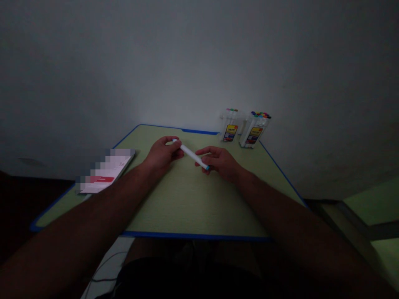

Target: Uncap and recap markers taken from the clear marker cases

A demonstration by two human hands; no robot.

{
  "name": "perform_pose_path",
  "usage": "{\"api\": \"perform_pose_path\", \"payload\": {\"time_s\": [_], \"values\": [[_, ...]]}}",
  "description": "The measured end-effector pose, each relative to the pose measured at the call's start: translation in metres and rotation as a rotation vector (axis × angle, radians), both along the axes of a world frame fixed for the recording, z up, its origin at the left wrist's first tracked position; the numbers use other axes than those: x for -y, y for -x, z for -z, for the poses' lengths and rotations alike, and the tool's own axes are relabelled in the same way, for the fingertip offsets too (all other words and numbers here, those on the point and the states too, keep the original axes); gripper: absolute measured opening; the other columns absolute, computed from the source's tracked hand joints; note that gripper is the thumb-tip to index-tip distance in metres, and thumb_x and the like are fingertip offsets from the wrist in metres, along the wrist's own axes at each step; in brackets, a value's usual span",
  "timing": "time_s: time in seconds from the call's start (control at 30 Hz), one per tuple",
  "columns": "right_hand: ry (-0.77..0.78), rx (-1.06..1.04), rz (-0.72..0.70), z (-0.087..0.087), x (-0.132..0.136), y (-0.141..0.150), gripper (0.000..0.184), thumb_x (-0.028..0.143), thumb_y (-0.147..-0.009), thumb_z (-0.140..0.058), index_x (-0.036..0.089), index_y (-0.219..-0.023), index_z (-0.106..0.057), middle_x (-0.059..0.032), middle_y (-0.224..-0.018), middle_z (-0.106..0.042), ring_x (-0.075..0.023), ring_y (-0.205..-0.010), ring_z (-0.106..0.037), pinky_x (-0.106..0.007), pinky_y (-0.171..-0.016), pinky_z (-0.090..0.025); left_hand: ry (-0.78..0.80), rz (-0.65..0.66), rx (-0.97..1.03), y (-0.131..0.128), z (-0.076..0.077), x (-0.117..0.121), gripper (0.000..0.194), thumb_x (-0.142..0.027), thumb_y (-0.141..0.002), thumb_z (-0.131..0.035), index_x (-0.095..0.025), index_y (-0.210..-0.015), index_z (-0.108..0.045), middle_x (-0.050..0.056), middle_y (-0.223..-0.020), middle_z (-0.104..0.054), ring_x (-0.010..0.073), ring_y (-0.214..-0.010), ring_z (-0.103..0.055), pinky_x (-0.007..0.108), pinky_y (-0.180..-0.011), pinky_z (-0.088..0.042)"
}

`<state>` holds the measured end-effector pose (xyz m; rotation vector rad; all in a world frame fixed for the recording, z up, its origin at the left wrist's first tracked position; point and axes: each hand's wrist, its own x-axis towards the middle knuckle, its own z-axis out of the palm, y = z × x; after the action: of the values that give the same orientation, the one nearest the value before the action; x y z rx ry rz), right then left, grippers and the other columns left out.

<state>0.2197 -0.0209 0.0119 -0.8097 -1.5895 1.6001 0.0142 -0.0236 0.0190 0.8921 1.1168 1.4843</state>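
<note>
A white marker pen [192, 155] with blue ends is held slantwise above the table between both hands. My left hand [164, 153] pinches its far left end between thumb and fingers. Around the near right end, which shows a blue tip, the fingers of my right hand [220, 162] are closed. To the right of the hands, at the back, two clear plastic marker cases stand upright. The left case [230, 126] shows a few markers, and the right case [254, 131] is packed with several coloured ones.
The light green table [196, 207] has a blue edge and stands against a grey wall [187, 62]. A tablet-like device [106, 176] with a lit, partly blurred screen lies at the table's left edge. Below on the left, a cable [106, 279] runs over a white surface.
</note>
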Motion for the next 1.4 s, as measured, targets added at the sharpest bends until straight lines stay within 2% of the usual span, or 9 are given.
{"api": "perform_pose_path", "payload": {"time_s": [0.17,0.37,0.47,0.8,1.03,1.2,1.4], "values": [[-0.010,-0.010,0.132,0.002,-0.005,0.000,0.033,0.033,-0.068,-0.078,0.016,-0.094,-0.066,-0.0004,-0.067,-0.071,-0.0089,-0.046,-0.057,-0.022,-0.045,-0.048,-0.085,-0.159,0.018,0.005,-0.004,-0.002,0.021,-0.010,-0.079,-0.068,-0.017,-0.095,-0.057,-0.001,-0.069,-0.063,0.0096,-0.054,-0.061,0.027,-0.063,-0.056],[-0.010,-0.011,0.386,0.000,-0.011,0.000,0.015,0.024,-0.072,-0.075,0.015,-0.079,-0.065,0.0002,-0.062,-0.067,-0.0082,-0.046,-0.056,-0.021,-0.043,-0.048,-0.095,-0.150,0.030,0.005,-0.005,-0.001,0.014,-0.012,-0.083,-0.062,-0.016,-0.095,-0.058,0.002,-0.074,-0.068,0.0127,-0.060,-0.067,0.028,-0.065,-0.057],[-0.022,-0.017,0.464,-0.003,-0.012,-0.001,0.009,0.019,-0.076,-0.071,0.015,-0.075,-0.063,0.0007,-0.061,-0.066,-0.0078,-0.045,-0.055,-0.021,-0.043,-0.047,-0.101,-0.148,0.034,0.004,-0.005,-0.001,0.011,-0.013,-0.085,-0.060,-0.017,-0.095,-0.057,0.003,-0.076,-0.070,0.0136,-0.064,-0.069,0.028,-0.067,-0.057],[-0.039,-0.027,0.476,-0.003,-0.012,-0.002,0.005,0.017,-0.078,-0.067,0.015,-0.075,-0.063,0.0014,-0.060,-0.066,-0.0079,-0.044,-0.054,-0.020,-0.042,-0.047,-0.119,-0.148,0.036,0.004,-0.006,-0.001,0.013,-0.014,-0.085,-0.061,-0.018,-0.096,-0.056,0.002,-0.074,-0.070,0.0138,-0.065,-0.069,0.029,-0.068,-0.057],[-0.034,-0.055,0.493,-0.002,-0.014,-0.003,0.009,0.017,-0.078,-0.070,0.016,-0.080,-0.061,0.0008,-0.063,-0.068,-0.0099,-0.048,-0.061,-0.021,-0.045,-0.051,-0.142,-0.104,-0.012,0.007,-0.003,0.000,0.017,-0.016,-0.078,-0.068,-0.017,-0.094,-0.061,0.004,-0.080,-0.070,0.0155,-0.073,-0.069,0.030,-0.070,-0.056],[-0.018,-0.119,0.594,-0.003,-0.017,-0.005,0.012,0.015,-0.081,-0.069,0.017,-0.082,-0.058,-0.0008,-0.069,-0.070,-0.0129,-0.058,-0.069,-0.022,-0.051,-0.056,-0.150,-0.134,-0.123,0.010,0.002,-0.002,0.016,-0.015,-0.069,-0.074,-0.016,-0.084,-0.068,0.000,-0.072,-0.064,0.0110,-0.065,-0.061,0.027,-0.066,-0.054],[-0.027,-0.124,0.675,-0.004,-0.020,-0.008,0.011,0.011,-0.081,-0.068,0.017,-0.079,-0.059,-0.0012,-0.070,-0.070,-0.0133,-0.062,-0.070,-0.022,-0.054,-0.058,-0.144,-0.090,-0.334,0.009,0.008,-0.003,0.018,-0.015,-0.063,-0.078,-0.016,-0.079,-0.071,-0.002,-0.064,-0.060,0.0098,-0.058,-0.056,0.026,-0.062,-0.051]]}}
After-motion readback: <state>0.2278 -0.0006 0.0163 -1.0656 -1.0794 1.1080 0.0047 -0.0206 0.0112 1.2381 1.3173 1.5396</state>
